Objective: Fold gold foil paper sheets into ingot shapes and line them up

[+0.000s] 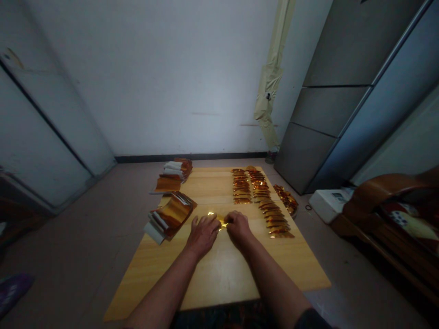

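Observation:
A small piece of shiny gold foil paper [222,221] lies on the wooden table in front of me, partly covered by my fingers. My left hand [203,234] presses on its left side, fingers bent and the tips against the foil. At the right edge, my right hand [239,227] has its fingers curled and closed on the foil. To the left sits a stack of gold and white foil sheets [175,214]. Rows of folded gold foil pieces [242,186] stand overlapping on the right side, with another row [274,217] nearer to me.
More foil sheets [168,183] lie at the table's far left edge. Beyond the right edge is a container heaped with gold pieces [286,199]. A grey refrigerator [318,109], a white box [327,204] and a wooden seat [377,228] stand to the right.

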A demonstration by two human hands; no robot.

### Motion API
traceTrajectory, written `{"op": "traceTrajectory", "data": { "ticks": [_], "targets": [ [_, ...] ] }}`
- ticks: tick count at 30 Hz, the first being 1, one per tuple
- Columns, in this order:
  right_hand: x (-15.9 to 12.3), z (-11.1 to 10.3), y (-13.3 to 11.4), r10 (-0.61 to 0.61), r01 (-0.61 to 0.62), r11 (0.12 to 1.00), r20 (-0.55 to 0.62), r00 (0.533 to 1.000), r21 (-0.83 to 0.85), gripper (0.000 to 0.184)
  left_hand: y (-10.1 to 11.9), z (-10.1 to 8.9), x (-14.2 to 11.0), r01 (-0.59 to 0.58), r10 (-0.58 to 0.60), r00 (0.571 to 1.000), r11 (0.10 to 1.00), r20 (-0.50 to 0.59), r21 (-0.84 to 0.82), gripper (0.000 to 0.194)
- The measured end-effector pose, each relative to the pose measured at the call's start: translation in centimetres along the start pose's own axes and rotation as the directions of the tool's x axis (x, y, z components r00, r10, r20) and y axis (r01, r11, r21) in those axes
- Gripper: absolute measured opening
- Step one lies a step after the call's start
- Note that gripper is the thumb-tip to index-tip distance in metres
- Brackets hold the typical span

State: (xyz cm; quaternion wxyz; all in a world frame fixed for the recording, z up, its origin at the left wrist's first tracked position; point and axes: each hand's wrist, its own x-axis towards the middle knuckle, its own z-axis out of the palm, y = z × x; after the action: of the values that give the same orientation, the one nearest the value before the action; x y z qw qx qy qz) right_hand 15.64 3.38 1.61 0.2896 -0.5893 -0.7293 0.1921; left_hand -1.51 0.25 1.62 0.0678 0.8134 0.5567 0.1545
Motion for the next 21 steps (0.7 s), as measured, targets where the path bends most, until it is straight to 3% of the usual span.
{"op": "traceTrajectory", "data": {
  "ticks": [5,10,13,18,21],
  "targets": [
    [0.1,0.0,0.0,0.025,-0.025,0.999,-0.003,1.000,0.039,0.030,0.2,-0.2,0.0,0.012,-0.012,1.000,1.000,0.009,-0.008,0.021],
    [0.1,0.5,-0.6,0.044,-0.046,0.997,-0.029,0.999,-0.057,0.008,0.2,-0.2,0.1,0.019,-0.019,1.000,1.000,0.009,-0.002,0.021],
    [-0.1,0.7,-1.0,0.031,-0.035,0.993,-0.037,0.999,-0.117,0.014,0.2,-0.2,0.1,0.021,-0.021,1.000,1.000,0.012,-0.003,0.021],
    [0.2,0.7,-0.6,0.046,-0.046,0.994,-0.008,0.999,-0.094,0.010,0.2,-0.4,0.1,0.023,-0.023,1.000,1.000,0.014,-0.021,0.021],
    [0.2,0.4,0.1,0.024,-0.023,0.998,0.022,0.999,-0.053,0.025,0.2,-0.4,0.1,0.023,-0.023,1.000,0.999,0.017,-0.025,0.022]
  ]
}}
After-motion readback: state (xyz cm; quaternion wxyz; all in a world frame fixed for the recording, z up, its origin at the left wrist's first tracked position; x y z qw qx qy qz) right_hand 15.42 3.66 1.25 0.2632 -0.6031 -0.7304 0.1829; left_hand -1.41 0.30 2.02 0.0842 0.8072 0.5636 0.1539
